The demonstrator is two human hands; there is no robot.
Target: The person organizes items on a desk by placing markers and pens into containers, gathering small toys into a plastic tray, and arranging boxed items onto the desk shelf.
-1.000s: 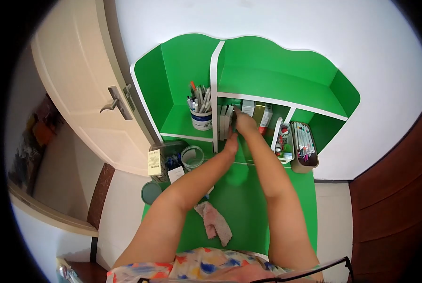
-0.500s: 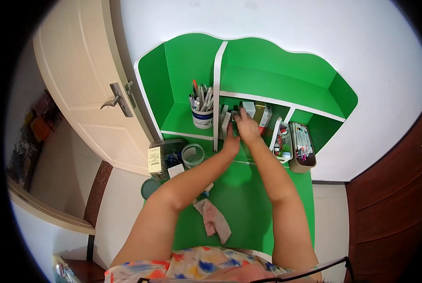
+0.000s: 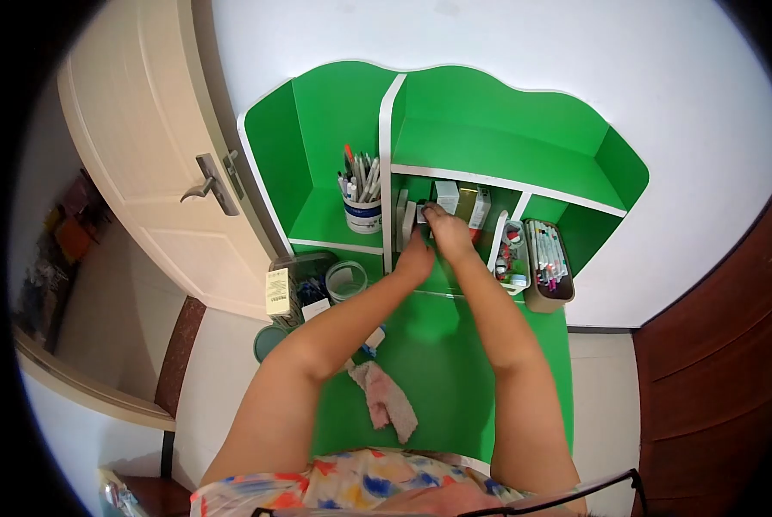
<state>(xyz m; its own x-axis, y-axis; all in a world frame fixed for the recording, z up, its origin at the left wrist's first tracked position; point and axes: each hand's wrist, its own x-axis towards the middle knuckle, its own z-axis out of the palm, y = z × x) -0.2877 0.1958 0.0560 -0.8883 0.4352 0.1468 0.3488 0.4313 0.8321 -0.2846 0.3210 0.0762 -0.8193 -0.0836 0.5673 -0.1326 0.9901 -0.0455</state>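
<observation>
Both my hands reach into the lower middle compartment of the green desk shelf [image 3: 498,142]. My right hand [image 3: 449,231] is closed, its fingertips bent down at a small dark item [image 3: 422,212] with a pale edge, mostly covered by the fingers. Lower and to the left is my left hand [image 3: 415,258], against the upright white boxes [image 3: 407,227] at the compartment's left side; its fingers are largely hidden. Behind the right hand stand a white box [image 3: 444,196], a gold-coloured box [image 3: 466,202] and a white-and-red box [image 3: 480,214].
A pen cup [image 3: 363,215] stands in the left compartment. To the right are a white basket [image 3: 512,280] of small items and a brown marker holder [image 3: 548,297]. A clear tub [image 3: 346,282], yellowish carton [image 3: 279,293], green lid [image 3: 269,342] and pink cloth [image 3: 383,401] lie leftward on the desk.
My right hand has shifted slightly left and down in the view, still over the dark item. My left hand stays beside the white boxes. The whole view has moved a little.
</observation>
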